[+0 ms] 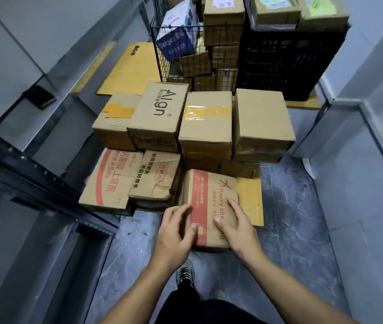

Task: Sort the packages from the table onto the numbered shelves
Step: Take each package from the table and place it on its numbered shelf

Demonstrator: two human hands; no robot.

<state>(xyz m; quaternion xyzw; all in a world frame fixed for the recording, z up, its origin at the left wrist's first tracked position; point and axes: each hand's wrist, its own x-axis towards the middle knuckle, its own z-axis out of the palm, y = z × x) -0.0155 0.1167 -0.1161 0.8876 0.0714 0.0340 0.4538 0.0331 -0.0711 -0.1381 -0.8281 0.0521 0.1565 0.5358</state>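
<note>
While on one box [211,190], two hands [174,232] [237,228]

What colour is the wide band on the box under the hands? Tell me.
Red band, head view.

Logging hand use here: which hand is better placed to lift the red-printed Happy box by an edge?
Right, probably. The right hand lies flat on the Happy box by its free right edge; the left hand is at the side crowded by the torn box.

Bare forearms [286,280], dark trousers [209,309], black lace-up sneaker [185,274]
</note>
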